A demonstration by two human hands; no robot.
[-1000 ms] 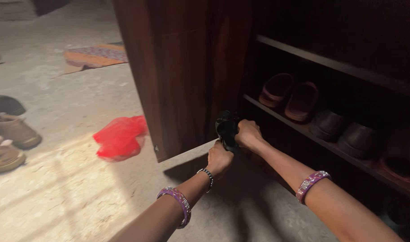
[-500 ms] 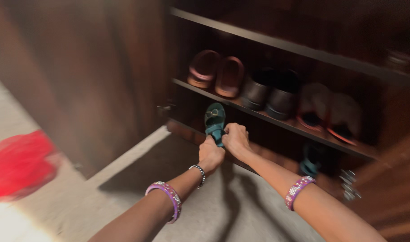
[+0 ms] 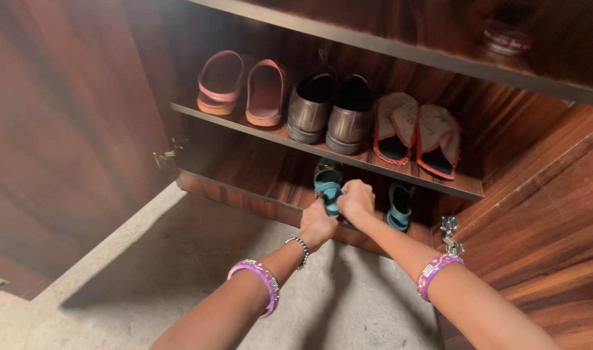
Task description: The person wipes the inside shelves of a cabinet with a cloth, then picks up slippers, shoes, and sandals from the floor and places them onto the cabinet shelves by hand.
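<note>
No packages, labels, signs, screens

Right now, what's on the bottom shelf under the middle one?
A teal sandal held in both hands, the left hand and right hand, and a second teal sandal to its right. The middle shelf covers the back of the bottom shelf.

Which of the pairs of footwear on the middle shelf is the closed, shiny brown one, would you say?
The middle pair, the brown leather shoes: closed and glossy, between the open pink sandals on the left and the orange-trimmed slippers on the right.
</note>
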